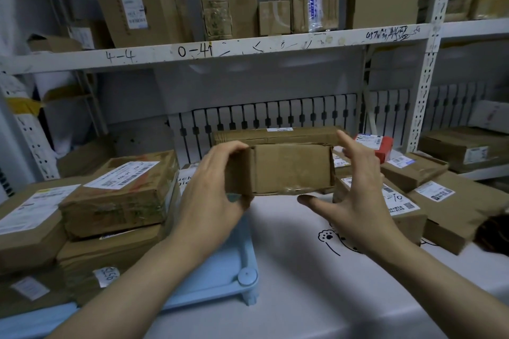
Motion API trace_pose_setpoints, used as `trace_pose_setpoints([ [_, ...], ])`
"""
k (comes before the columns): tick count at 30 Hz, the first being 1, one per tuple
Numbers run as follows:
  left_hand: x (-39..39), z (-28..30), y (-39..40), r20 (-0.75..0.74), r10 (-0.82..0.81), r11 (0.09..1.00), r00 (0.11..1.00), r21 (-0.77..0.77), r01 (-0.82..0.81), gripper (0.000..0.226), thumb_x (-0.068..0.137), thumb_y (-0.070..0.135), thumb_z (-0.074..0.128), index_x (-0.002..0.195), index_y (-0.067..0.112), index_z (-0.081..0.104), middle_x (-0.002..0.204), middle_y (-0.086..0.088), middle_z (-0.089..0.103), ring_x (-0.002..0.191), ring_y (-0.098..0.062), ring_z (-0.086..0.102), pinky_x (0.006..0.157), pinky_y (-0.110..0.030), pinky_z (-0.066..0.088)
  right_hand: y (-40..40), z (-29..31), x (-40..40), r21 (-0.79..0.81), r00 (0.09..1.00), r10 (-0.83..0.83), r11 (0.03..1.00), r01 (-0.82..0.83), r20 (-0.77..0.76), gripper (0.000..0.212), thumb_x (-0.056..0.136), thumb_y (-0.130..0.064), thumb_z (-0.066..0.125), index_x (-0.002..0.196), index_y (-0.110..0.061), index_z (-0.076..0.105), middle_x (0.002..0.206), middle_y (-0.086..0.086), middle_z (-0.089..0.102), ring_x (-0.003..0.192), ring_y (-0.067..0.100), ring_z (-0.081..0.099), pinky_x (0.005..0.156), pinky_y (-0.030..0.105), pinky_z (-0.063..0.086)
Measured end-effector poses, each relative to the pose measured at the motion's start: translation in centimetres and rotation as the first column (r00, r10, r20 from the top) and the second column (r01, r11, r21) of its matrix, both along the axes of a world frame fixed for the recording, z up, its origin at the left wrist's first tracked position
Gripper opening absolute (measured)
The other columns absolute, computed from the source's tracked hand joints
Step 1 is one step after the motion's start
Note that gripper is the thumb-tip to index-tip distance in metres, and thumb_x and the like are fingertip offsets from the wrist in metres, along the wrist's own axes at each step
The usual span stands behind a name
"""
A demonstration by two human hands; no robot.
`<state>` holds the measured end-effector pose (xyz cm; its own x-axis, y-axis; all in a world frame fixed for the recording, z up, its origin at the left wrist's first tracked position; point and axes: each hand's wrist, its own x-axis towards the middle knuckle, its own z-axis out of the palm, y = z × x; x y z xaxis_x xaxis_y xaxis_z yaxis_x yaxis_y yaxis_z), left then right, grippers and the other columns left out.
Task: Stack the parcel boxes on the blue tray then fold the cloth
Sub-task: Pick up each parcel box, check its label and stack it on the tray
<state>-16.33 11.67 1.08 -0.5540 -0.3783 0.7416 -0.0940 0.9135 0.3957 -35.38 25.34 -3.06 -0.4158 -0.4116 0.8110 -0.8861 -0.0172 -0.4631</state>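
Observation:
A small brown cardboard parcel box [289, 168] hangs in the air in front of me, above the white cloth [316, 270]. My left hand [214, 190] grips its left end, thumb on top and fingers underneath. My right hand [358, 190] is beside its right end with fingers spread and straight, thumb under the box's lower right corner. The blue tray [220, 270] lies at lower left, with several stacked parcel boxes [118, 195] on its left part. More loose parcels [451, 201] lie on the cloth at the right.
A long flat box [275, 136] lies behind the held one, and a red box [380, 146] sits to its right. A white metal shelf [220, 52] overhead carries several cartons. A shelf upright [424, 91] stands at the right.

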Motion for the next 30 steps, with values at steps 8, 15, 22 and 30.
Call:
trace_pose_setpoints([
  [8,1.0,0.0,0.1,-0.098,-0.159,0.95,0.982,0.257,0.179,0.068,0.07,0.002,0.084,0.123,0.024,0.046,0.109,0.03,0.06,0.104,0.006,0.06,0.081,-0.007,0.046,-0.4,-1.1,-0.8,0.091,0.965,0.189,0.974,-0.208,0.182,0.103,0.068,-0.024,0.089,0.146,-0.049,0.027,0.136,-0.041,0.03,0.137,0.002,0.033,0.114,0.049,0.033],
  [15,0.8,-0.1,0.2,-0.102,-0.188,0.941,0.977,0.267,0.209,0.068,0.07,-0.004,0.082,0.123,0.018,0.046,0.106,0.029,0.06,0.098,0.008,0.06,0.077,-0.005,0.045,-1.2,-0.8,-0.8,0.012,0.938,0.291,0.954,-0.298,0.189,0.068,0.073,-0.023,0.083,0.133,-0.031,0.052,0.132,-0.016,0.053,0.128,0.013,0.049,0.097,0.05,0.05],
  [22,1.3,0.0,-0.3,-0.103,-0.083,0.988,0.991,0.123,0.095,0.107,0.062,0.02,0.091,0.147,0.026,0.027,0.146,0.02,0.035,0.138,0.002,0.034,0.111,-0.016,0.032,-1.0,-0.3,0.2,-0.015,0.94,0.268,0.962,-0.271,0.212,0.064,0.075,-0.011,0.082,0.127,-0.035,0.053,0.123,-0.024,0.052,0.121,0.008,0.052,0.092,0.048,0.053],
  [30,1.3,1.0,2.1,0.089,0.128,0.82,0.988,-0.57,-0.055,0.096,0.061,0.04,0.087,0.143,0.018,0.042,0.148,-0.008,0.039,0.139,-0.027,0.035,0.117,-0.049,0.025,-1.6,0.2,1.5,0.09,0.995,0.051,0.995,-0.043,-0.087,0.067,0.063,-0.019,0.077,0.126,-0.03,0.057,0.121,-0.009,0.051,0.11,0.016,0.042,0.093,0.03,0.041],
])
